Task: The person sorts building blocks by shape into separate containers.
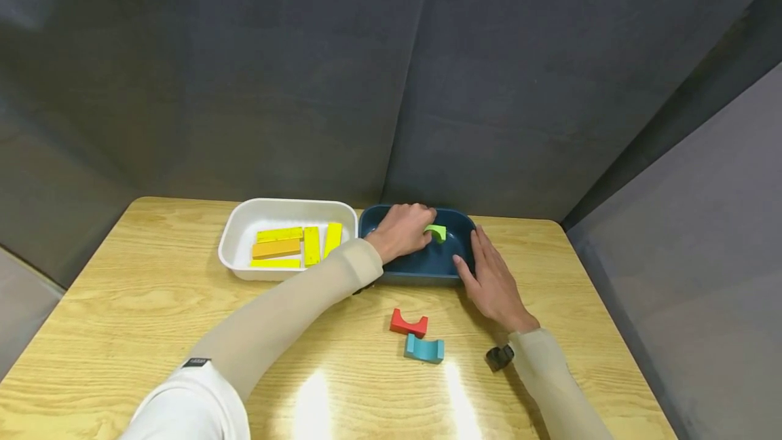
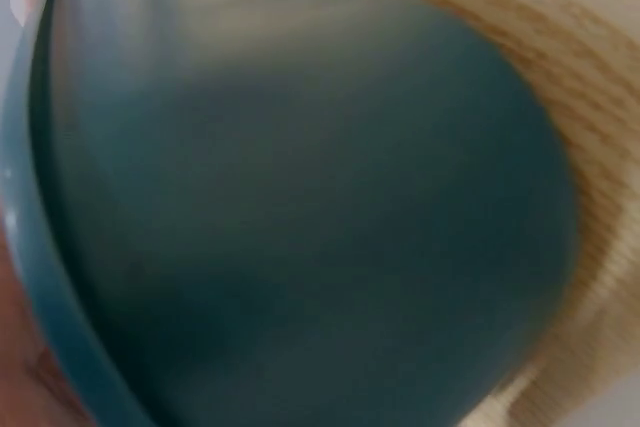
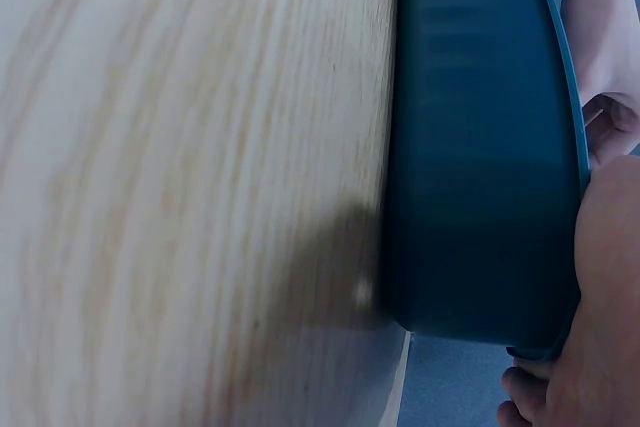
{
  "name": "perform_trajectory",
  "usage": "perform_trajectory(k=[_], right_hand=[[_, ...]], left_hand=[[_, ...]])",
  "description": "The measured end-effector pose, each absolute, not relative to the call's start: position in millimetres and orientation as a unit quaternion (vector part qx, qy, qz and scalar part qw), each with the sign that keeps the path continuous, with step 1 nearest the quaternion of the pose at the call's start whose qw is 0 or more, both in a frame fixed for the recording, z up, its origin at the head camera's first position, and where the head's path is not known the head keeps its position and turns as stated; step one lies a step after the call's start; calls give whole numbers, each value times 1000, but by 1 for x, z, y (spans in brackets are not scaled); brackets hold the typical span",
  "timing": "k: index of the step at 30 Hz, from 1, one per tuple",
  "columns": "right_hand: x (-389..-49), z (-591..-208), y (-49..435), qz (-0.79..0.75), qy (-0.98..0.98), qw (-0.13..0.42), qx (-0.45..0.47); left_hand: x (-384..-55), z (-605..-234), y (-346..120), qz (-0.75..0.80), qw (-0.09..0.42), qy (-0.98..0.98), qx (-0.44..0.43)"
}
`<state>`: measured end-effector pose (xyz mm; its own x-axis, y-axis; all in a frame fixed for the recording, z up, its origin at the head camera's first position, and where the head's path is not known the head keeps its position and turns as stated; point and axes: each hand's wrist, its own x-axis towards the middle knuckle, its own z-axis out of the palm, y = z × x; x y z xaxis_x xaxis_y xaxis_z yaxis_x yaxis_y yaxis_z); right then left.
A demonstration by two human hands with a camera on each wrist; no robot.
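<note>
My left hand [image 1: 402,229] reaches into the dark blue tray [image 1: 421,280] and pinches a light green arch block [image 1: 437,231], partly hidden by the fingers. My right hand [image 1: 496,285] rests against the tray's right end, its fingers fairly straight along the outside and the thumb at the rim. In the right wrist view the right hand [image 3: 610,287] touches the tray's rim, with the left hand [image 3: 603,37] beyond it. The tray's outer wall [image 2: 300,197] fills most of the left wrist view, hiding the green block there.
A white tray [image 1: 256,275] holding several yellow blocks [image 1: 311,245] and an orange-yellow block [image 1: 276,248] stands left of the blue one. Nearer on the wooden table [image 1: 305,331] lie a red arch block [image 1: 408,324] and a blue arch block [image 1: 424,350]. A dark curtain [image 1: 293,73] hangs behind.
</note>
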<state>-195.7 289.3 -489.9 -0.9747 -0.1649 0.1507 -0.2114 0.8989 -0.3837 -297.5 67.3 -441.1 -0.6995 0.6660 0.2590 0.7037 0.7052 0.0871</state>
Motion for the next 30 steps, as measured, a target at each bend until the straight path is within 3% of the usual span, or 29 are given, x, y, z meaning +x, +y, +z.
perform_trajectory(k=[10, 30], right_hand=[[-196, -489, 289, 205, -972, 65, 97], [-197, -492, 290, 202, -973, 54, 96]], left_hand=[[-299, -444, 65, -75, 134, -915, -374], [-301, -447, 72, -89, 120, -910, -388]])
